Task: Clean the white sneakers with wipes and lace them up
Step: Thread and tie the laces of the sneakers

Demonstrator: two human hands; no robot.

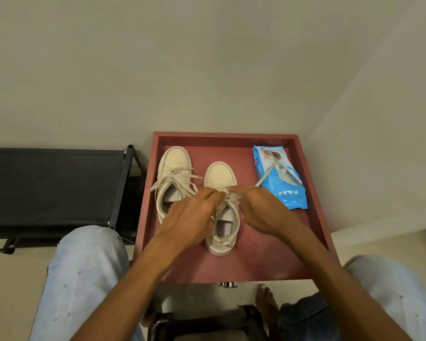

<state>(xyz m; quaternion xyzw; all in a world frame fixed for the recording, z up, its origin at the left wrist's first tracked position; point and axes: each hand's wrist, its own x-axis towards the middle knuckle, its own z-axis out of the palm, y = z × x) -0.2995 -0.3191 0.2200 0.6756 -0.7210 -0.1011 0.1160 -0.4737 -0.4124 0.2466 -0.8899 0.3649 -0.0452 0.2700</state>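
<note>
Two white sneakers stand toes away from me on a dark red tray table (256,262). The left sneaker (174,168) is laced, its bow lying loose. The right sneaker (221,178) sits nearer me. My left hand (190,217) and my right hand (261,210) hover over its tongue, fingertips pinching its lace (228,199) from either side. A blue pack of wipes (279,179) lies at the tray's far right, with a lace end resting across it.
A black fabric shoe rack (54,185) stands to the left of the tray. Pale walls meet in a corner behind. My knees in light jeans flank the tray's near edge, and a bare foot (266,301) rests on the floor below.
</note>
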